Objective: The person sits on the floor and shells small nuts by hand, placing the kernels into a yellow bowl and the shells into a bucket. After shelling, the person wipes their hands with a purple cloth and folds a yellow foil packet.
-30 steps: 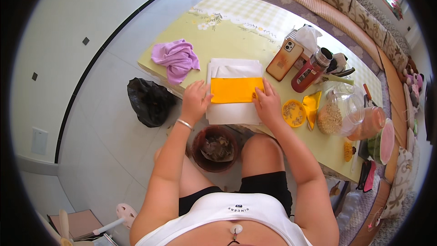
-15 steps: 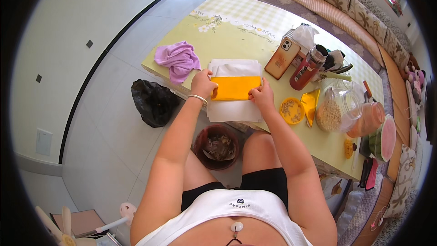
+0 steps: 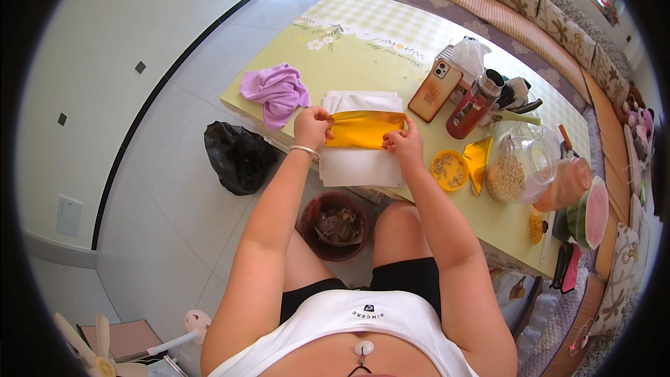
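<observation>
A shiny yellow sheet (image 3: 364,130), folded into a wide strip, is stretched between my hands over a stack of white paper (image 3: 363,168) at the table's near edge. My left hand (image 3: 313,128) pinches its left end, and my right hand (image 3: 405,139) pinches its right end. Both hands have their fingers closed on the sheet. To the right of my right hand is a yellow round dish (image 3: 450,170) with small pale bits in it. Beside that dish rests a folded yellow piece (image 3: 478,162). A purple cloth (image 3: 276,95) lies left of the paper.
A phone (image 3: 435,89) leans near a red flask (image 3: 472,107). Further right stand a clear jar of grains (image 3: 513,178), an orange-tinted jar (image 3: 562,185) and a cut watermelon (image 3: 590,213). A bin (image 3: 335,248) stands between my knees; a black bag (image 3: 237,157) is on the floor.
The yellow sheet has shifted slightly up, away from me, and now looks glossier and creased. Both hands have moved with it, still holding its ends.
</observation>
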The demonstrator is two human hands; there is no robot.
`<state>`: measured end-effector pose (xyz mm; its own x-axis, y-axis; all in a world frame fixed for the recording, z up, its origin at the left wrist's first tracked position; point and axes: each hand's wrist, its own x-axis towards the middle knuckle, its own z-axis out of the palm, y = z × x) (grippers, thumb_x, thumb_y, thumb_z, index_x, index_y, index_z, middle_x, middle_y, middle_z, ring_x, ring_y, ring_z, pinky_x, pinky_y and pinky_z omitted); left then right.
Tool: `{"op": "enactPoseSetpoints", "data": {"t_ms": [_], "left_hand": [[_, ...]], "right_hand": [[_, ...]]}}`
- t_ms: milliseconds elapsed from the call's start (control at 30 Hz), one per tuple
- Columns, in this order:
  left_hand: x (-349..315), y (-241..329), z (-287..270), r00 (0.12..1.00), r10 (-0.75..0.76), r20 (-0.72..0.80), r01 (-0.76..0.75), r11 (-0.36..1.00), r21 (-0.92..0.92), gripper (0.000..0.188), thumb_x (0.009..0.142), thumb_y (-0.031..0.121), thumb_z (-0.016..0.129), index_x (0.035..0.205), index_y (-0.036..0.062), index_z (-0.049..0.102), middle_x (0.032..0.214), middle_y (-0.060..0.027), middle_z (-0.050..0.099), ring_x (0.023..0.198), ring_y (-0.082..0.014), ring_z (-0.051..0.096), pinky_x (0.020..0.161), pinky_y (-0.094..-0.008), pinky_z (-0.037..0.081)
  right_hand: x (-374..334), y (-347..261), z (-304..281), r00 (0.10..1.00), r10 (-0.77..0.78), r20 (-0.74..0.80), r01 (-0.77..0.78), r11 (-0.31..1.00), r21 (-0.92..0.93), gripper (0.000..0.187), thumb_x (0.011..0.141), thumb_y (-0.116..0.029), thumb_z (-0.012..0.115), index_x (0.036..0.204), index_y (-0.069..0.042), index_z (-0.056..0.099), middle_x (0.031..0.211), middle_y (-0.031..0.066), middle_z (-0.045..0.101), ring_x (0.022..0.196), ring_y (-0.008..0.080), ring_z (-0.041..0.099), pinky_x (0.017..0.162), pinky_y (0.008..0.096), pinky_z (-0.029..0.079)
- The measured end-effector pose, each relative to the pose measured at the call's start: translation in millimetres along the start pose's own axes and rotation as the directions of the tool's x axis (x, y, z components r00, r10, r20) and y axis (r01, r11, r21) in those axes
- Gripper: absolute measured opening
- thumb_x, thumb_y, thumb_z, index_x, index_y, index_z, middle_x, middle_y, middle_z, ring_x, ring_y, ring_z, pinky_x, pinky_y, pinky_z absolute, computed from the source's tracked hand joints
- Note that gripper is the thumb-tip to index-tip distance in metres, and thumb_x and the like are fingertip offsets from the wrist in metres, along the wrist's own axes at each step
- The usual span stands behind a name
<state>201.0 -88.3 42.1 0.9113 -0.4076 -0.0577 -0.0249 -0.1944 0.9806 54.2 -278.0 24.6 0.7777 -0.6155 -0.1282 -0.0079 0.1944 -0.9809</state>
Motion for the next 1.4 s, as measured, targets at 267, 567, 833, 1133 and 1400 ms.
{"op": "enactPoseSetpoints", "data": {"t_ms": [267,567,833,1133,1400], "left_hand": [[-25,5,-1,0.986,-0.146,0.084,0.166,0.922,-0.351,0.005,0.083,0.001,0.065,0.089,0.0005,0.066,0.077,-0.0061,0.066,0.07,-0.0169,0.069,0.058,-0.0227,0.054],[-28,-5,-14,0.975,-0.132,0.179,0.176,0.95,-0.258,0.009,0.084,0.007,0.067,0.087,-0.0016,0.065,0.078,-0.0067,0.067,0.073,-0.0138,0.067,0.062,-0.0219,0.053],[-29,-10,-16,0.996,-0.038,0.081,0.026,0.989,0.146,0.014,0.076,0.011,0.072,0.071,0.0006,0.064,0.064,-0.0016,0.061,0.056,-0.0079,0.054,0.052,-0.0223,0.044],[-34,0,-14,0.981,0.145,0.126,-0.19,0.835,0.516,0.019,0.063,0.014,0.074,0.063,-0.0024,0.064,0.058,-0.0119,0.059,0.05,-0.0193,0.055,0.052,-0.0304,0.045],[-31,-1,-10,0.983,0.128,0.128,-0.179,0.799,0.575,0.019,0.063,0.013,0.073,0.064,-0.0036,0.064,0.064,-0.0155,0.06,0.058,-0.024,0.06,0.057,-0.0341,0.048]], "right_hand": [[-2,-12,-13,0.993,0.095,0.07,-0.112,0.947,0.3,0.021,0.088,-0.009,0.06,0.104,0.001,0.051,0.088,0.0142,0.067,0.068,0.0185,0.066,0.061,0.0275,0.056],[-8,-19,-24,0.981,0.178,0.074,-0.184,0.979,0.091,0.015,0.088,-0.016,0.064,0.087,-0.004,0.055,0.081,0.0125,0.068,0.069,0.02,0.068,0.058,0.0278,0.056],[-26,-33,-26,0.979,0.201,0.046,-0.194,0.973,-0.126,0.015,0.087,-0.015,0.064,0.084,-0.003,0.055,0.073,0.0112,0.067,0.055,0.0172,0.064,0.048,0.0257,0.051],[-37,-22,-31,0.998,0.056,0.014,-0.035,0.778,-0.628,0.021,0.078,-0.02,0.064,0.071,-0.001,0.059,0.065,0.0125,0.064,0.054,0.0186,0.063,0.054,0.032,0.049],[-44,-27,-24,0.995,-0.102,-0.004,0.051,0.529,-0.847,0.022,0.078,-0.024,0.06,0.077,-0.003,0.064,0.078,0.018,0.065,0.078,0.0363,0.062,0.07,0.0441,0.05]]}}
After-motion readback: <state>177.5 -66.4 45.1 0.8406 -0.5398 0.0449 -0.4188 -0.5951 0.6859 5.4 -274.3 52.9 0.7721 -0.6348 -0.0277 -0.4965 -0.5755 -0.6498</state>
